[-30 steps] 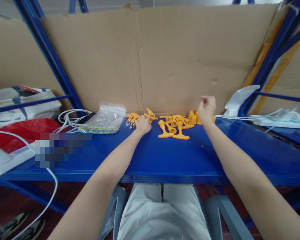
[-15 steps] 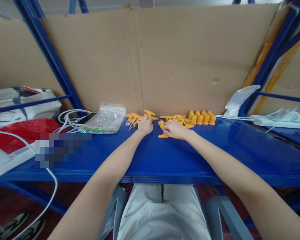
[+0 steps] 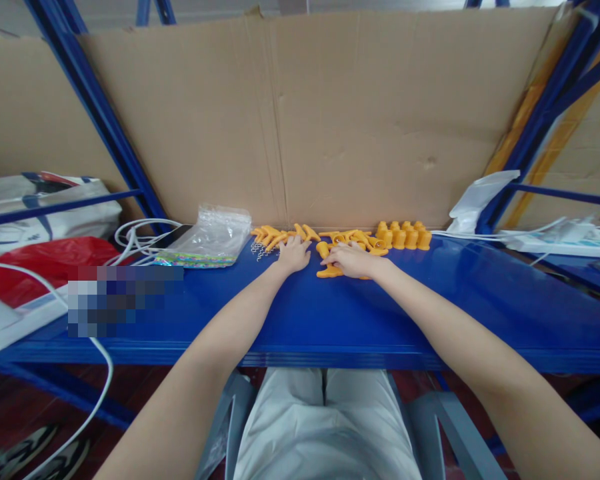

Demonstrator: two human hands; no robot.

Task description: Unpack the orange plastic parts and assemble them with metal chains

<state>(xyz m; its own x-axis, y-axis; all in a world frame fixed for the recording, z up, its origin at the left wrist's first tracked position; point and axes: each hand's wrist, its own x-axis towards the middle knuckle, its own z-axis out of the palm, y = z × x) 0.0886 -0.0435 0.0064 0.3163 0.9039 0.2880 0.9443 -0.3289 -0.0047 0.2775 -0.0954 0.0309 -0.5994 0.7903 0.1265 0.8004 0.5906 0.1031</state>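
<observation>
The way back was barred by upright cardboard (image 3: 355, 120). Along its foot the worktop (image 3: 320, 327) was crowded by plastic bags (image 3: 215, 240), yellow handles (image 3: 330, 273) and a cluster of yellow caps (image 3: 404, 237). Only a narrow gap was left between the left hand (image 3: 294, 255) and the right hand (image 3: 351, 260). Wider room was offered between the forearms (image 3: 230, 327) and, at far right, in front of the white cables (image 3: 473, 235).

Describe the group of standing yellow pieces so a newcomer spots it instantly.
Find the back edge of the blue table, along the cardboard wall. Just right of the jumbled yellow handles by the right hand, the group of yellow pieces stands upright in tight rows, whereas the handles lie loose.
</observation>
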